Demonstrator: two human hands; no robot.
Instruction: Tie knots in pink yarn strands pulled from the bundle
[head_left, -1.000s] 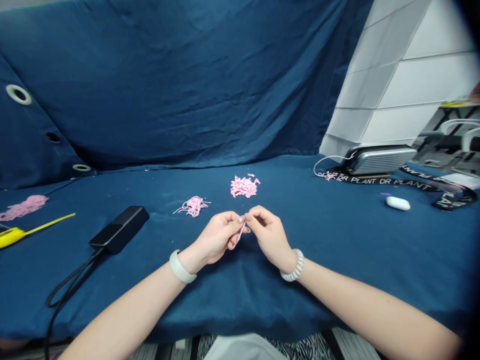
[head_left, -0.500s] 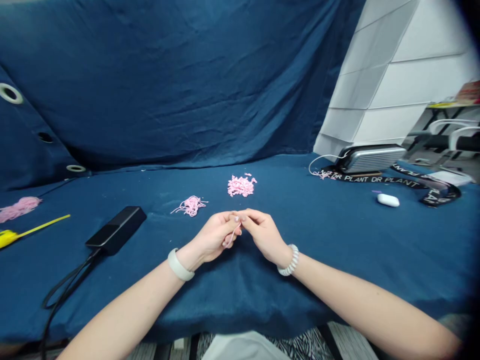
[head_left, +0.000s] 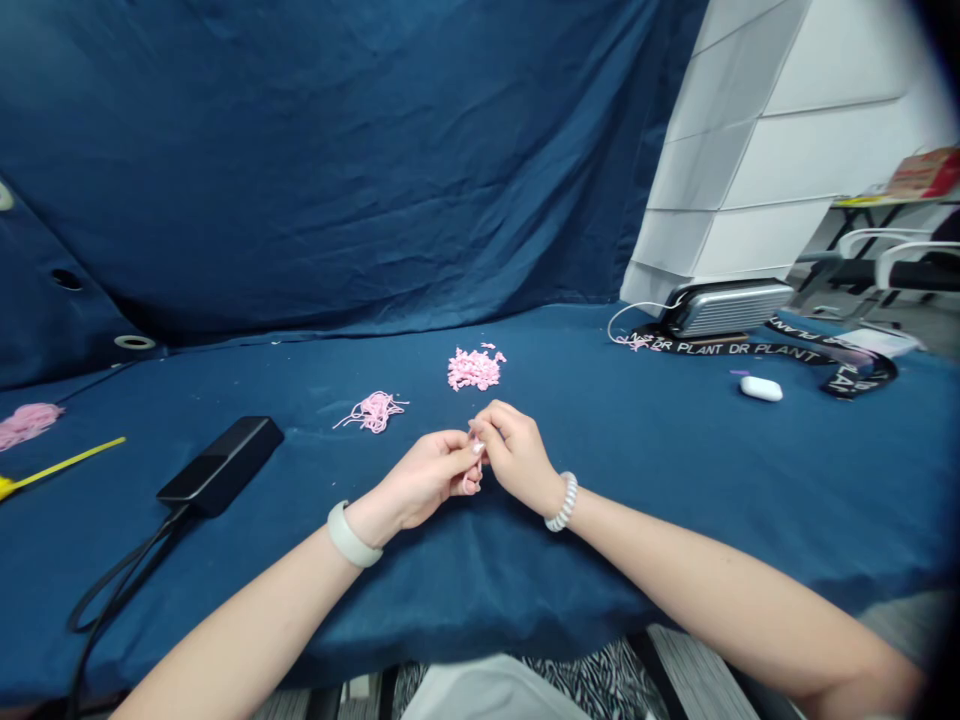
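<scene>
A short pink cord (head_left: 470, 484) is held in front of the body, low over a table covered with blue cloth (head_left: 637, 450); it is pinched between the thumb and fingers of the left hand (head_left: 435, 472), and a small part of it is seen curling below the left fingertips; the fingers of the right hand (head_left: 523, 458) are drawn together at the same spot, thumb against fingers, and the cord's upper end seems to be gripped there, though most of it is hidden by the fingertips; the two hands are brought together so that their tips touch or nearly touch.

A pale band (head_left: 351, 535) is worn on the left wrist; a coiled bracelet (head_left: 562, 502) is worn on the right.

Just beyond the hands, a heap of small pink pieces (head_left: 475, 370) is set on the cloth; to its left and nearer, a loose tangle of pink cords (head_left: 376, 411) is laid; at the far left edge, a pink bundle (head_left: 28, 426) is partly cut off by the frame, with a thin yellow rod (head_left: 71, 464) in front of it; between rod and hands, a black box (head_left: 222, 466) with a dark cable is placed.

At the right, a silver ridged case (head_left: 731, 308), a black lettered strap (head_left: 750, 349) and a small white case (head_left: 761, 388) are seen.
</scene>
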